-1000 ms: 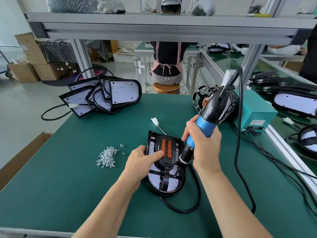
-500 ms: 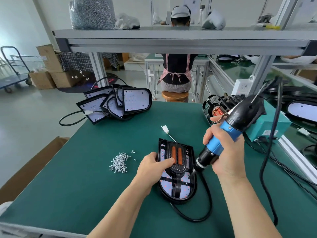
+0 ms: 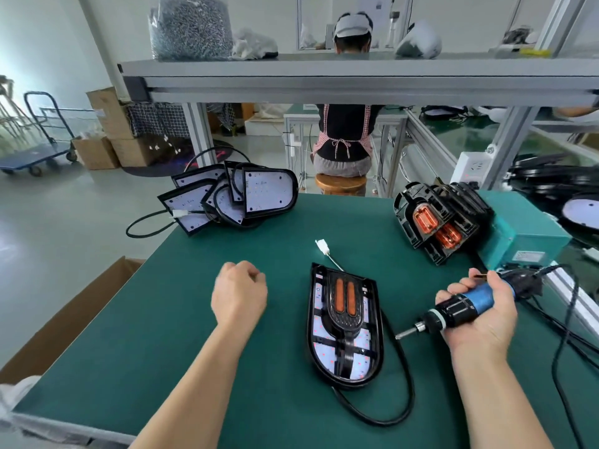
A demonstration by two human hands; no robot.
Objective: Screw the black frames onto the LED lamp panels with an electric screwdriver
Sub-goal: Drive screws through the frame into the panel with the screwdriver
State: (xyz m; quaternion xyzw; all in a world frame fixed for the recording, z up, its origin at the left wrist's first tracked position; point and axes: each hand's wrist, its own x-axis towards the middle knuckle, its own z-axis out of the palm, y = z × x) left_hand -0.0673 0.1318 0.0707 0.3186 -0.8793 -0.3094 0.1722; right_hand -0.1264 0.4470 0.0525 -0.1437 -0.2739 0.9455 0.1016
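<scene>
Where nearest the worktop's (image 3: 168, 348) middle, shows LED lamp panel (image 3: 319, 330) lying flat, black frame (image 3: 344, 314) seated on it. Toward the right edge, shows right hand (image 3: 483, 327) wrapped round electric screwdriver (image 3: 453, 311), bit (image 3: 406, 333) aimed at the panel, just apart. Toward the left edge, shows left hand (image 3: 238, 296), fingers curled under; cannot tell whether holding anything.

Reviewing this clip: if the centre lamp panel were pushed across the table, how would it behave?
The panel lies flat and looks rigid, so it would probably slide rather than tip or roll. Its looped cable looks floppy and would likely trail behind, perhaps dragging.
</scene>
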